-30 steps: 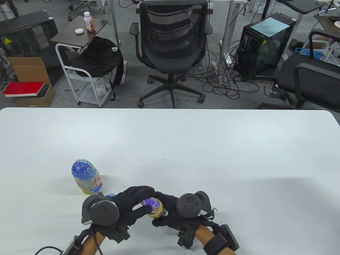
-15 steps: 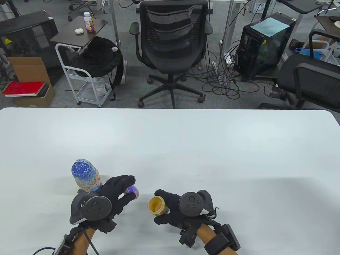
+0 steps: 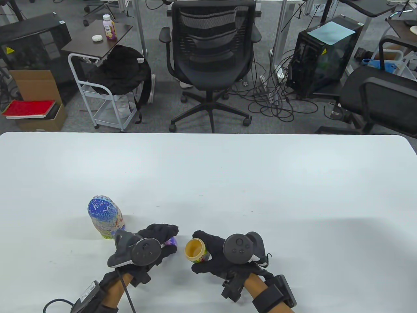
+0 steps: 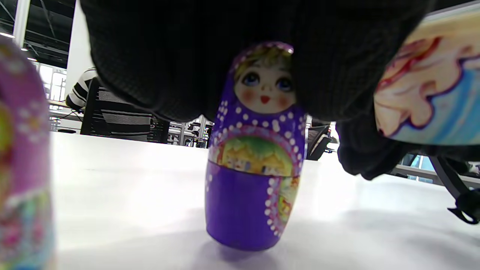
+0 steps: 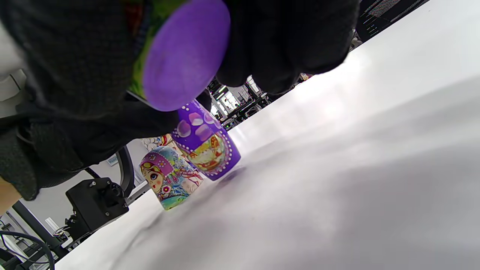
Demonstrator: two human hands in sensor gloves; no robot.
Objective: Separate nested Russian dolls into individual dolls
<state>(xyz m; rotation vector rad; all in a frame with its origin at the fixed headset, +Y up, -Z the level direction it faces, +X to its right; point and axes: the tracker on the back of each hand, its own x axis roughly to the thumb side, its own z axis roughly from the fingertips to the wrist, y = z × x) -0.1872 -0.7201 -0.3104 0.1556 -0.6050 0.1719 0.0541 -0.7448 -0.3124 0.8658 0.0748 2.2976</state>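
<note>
**Purple doll touching down, empty shell still in the other hand**

The left hand (image 3: 155,239) has its fingers curled over the head of the small purple doll (image 4: 255,150), which stands upright on the worktop (image 3: 228,182) directly beneath that hand. The right hand (image 3: 217,257) grips the open lower shell (image 3: 195,250), its hollow mouth facing up, just right of the left hand. The large blue-capped doll (image 3: 106,216) stands just beyond the left hand.

Risks, as I judge them: letting go unevenly could tip the narrow-based purple doll, and it would roll. Withdrawing the left hand carelessly could knock the large doll nearby. The matching upper shell is not clearly identifiable.
</note>
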